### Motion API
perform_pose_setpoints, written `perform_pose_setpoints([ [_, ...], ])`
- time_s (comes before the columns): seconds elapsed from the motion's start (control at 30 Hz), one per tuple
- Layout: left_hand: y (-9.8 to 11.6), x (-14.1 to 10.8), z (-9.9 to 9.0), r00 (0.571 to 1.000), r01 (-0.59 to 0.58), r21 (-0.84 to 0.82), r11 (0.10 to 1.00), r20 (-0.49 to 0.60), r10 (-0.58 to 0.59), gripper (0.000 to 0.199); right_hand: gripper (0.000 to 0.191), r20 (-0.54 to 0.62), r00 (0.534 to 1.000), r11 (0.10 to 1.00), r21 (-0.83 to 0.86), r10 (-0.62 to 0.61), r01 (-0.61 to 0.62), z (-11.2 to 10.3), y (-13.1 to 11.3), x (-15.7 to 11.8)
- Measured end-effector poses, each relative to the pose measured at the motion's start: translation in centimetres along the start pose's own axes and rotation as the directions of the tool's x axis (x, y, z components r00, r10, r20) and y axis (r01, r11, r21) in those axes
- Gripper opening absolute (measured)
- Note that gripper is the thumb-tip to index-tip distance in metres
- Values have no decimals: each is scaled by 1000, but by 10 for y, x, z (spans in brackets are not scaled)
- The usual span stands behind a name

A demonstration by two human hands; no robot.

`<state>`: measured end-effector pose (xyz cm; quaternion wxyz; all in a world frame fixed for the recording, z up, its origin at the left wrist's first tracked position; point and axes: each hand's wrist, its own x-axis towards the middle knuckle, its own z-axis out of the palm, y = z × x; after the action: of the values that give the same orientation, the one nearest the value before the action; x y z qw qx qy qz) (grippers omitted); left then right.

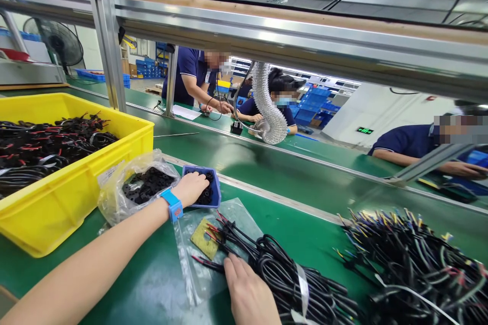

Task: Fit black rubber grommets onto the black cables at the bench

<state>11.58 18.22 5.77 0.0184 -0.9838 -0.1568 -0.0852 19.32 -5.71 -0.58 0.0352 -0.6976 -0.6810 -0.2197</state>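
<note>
My left hand (192, 189), with a blue band (174, 205) on its wrist, reaches into a small blue bin (216, 194) of small black parts (206, 195). Its fingers are bent down and close together; the tips are hidden, and what they hold cannot be made out. Lower down, my right hand (248, 287) has its fingers closed on a black cable (213, 264) with bare red-tipped ends. Beside it lies a tied bundle of black cables (282, 264), their ends over a yellow square plate (205, 238) and a clear plastic bag (190, 269).
A yellow crate (133, 144) full of cables stands left, next to an open plastic bag (118, 188) of black parts. More cables (423, 264) are heaped at right. A metal rail (267, 193) crosses the green bench. Co-workers (185, 76) sit or stand beyond the frame posts.
</note>
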Motion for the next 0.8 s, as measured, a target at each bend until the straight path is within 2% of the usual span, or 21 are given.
perform_pose_setpoints([
  [0.1, 0, 1, 1, 1000, 11, -4, 1000, -1, -11, 24, 44, -7, 1000, 999, -42, -8, 8, 6, -3, -3],
  [0.23, 4, 3, -2, 998, 60, -4, 998, 0, -60, 22, 42, 86, 996, 994, -106, 8, 2, 9, -6, -9],
  [0.43, 2, 3, -3, 995, 101, -30, 994, 6, -101, 23, 32, 11, 999, 996, -84, 38, -37, 5, -4, -18],
  [0.53, 0, 4, -2, 996, 88, -52, 995, 8, -88, 23, 40, 40, 999, 996, -86, 15, -12, 3, -1, -10],
  [0.6, 1, 4, -3, 996, 88, -52, 995, 8, -88, 23, 41, 95, 994, 995, -87, 47, -39, 5, -1, 1],
  [0.7, 6, 3, -6, 994, 112, -31, 993, 8, -111, 24, 32, 179, 975, 990, -73, 134, -122, 9, 0, 16],
  [0.8, 10, 2, -9, 992, 128, -11, 992, 2, -128, 23, 26, 199, 967, 987, -62, 161, -151, 9, 1, 24],
])
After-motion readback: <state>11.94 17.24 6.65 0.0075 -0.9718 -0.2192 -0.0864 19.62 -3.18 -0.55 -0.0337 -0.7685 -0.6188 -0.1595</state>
